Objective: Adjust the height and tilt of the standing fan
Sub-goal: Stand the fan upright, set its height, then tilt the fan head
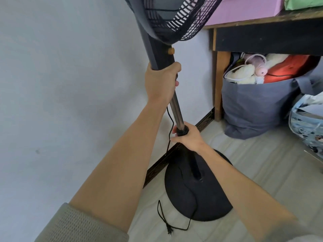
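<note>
A black standing fan stands by the wall on a round black base [183,203]. Its grille head [174,16] fills the top of the view. Below the head, the dark upper column [157,49] carries a small orange knob [171,51]. My left hand [161,81] is wrapped around the lower end of that column. A bare silver inner pole [176,109] shows between my hands. My right hand [187,137] grips the black height collar [181,131] where the silver pole enters the lower tube.
The fan's cord hangs along the pole, and its unplugged plug [169,231] lies on the tiled floor. A dark wooden table [262,34] stands at the right. Under it sit a grey bag of soft toys [253,109] and a blue patterned bag [307,126].
</note>
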{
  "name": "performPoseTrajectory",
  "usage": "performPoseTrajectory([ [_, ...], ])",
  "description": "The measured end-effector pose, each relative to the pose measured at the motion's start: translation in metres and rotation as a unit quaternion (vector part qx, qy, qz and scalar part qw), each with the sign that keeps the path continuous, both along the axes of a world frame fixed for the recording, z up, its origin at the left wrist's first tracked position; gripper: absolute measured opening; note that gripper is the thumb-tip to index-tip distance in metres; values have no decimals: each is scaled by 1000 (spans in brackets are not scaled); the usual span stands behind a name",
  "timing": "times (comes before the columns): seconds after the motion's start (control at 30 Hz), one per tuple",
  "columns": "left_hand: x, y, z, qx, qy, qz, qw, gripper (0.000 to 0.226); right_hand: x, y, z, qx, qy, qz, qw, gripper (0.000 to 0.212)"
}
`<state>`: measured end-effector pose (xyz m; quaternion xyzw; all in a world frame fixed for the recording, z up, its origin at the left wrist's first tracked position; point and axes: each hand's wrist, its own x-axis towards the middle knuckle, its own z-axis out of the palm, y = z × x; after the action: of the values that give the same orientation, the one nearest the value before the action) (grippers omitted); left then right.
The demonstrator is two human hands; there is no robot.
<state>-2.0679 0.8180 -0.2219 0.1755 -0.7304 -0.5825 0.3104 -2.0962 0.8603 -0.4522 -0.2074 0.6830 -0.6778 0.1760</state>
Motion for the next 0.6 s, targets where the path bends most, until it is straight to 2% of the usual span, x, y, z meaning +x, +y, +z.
performPoseTrajectory([
  [0.03, -1, 0, 0, -1, -1, 1, 1000, 15, -3, 1, 3, 8, -6, 17, 1000, 30],
  [0.1, -3, 1, 0, 2, -6, 3, 1000, 16, -1, -2, 4, 28, -18, -13, 999, 27],
  [0.17, -5, 3, -1, 13, -9, 7, 1000, 18, 9, -10, -1, 31, 2, -100, 995, 21],
  [0.27, -6, 6, -3, 17, -8, 11, 1000, 20, 25, -24, -4, 7, 25, -240, 970, 23],
  [0.37, -4, 5, -3, 14, -6, 23, 1000, 21, 36, -31, -1, 11, 26, -280, 960, 26],
  [0.43, -4, 1, -2, 18, -3, 26, 999, 21, 28, -22, -2, 15, 34, -213, 976, 29],
  [0.5, -5, -2, -3, 18, -4, 20, 1000, 20, 8, -6, 5, -3, 23, -71, 997, 30],
  [0.57, -5, -2, -5, 15, -6, 14, 1000, 21, -10, 9, 16, 1, -5, 75, 997, 31],
  [0.6, -6, -2, -5, 12, -5, 12, 1000, 21, -15, 11, 20, 10, -10, 110, 994, 26],
])
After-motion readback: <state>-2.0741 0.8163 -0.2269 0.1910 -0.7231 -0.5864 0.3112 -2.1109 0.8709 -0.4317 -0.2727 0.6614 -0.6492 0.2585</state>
